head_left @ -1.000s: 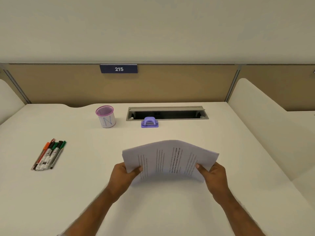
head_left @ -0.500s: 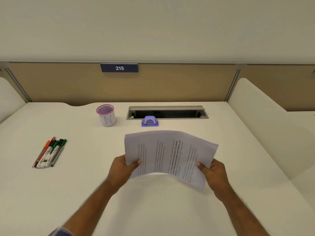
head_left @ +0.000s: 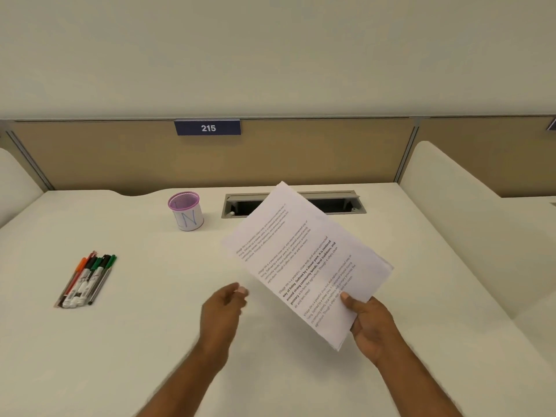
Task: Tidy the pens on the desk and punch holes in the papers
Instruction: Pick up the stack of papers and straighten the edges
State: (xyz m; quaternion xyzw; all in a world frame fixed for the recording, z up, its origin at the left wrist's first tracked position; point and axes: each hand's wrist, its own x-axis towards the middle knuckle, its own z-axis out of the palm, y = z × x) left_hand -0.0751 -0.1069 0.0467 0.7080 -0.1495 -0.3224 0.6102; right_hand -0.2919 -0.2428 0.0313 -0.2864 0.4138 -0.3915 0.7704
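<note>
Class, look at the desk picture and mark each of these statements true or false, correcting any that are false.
1. The right hand holds the papers alone. True.
2. The left hand grips a pen. False: it holds nothing.
3. The pens stand in the purple-rimmed cup. False: they lie together on the desk, left of the cup.
4. The papers hang tilted above the desk. True.
5. The sign on the partition reads 125. False: it reads 215.

Two bare forearms and hands (head_left: 224,308), no sleeves showing.
</note>
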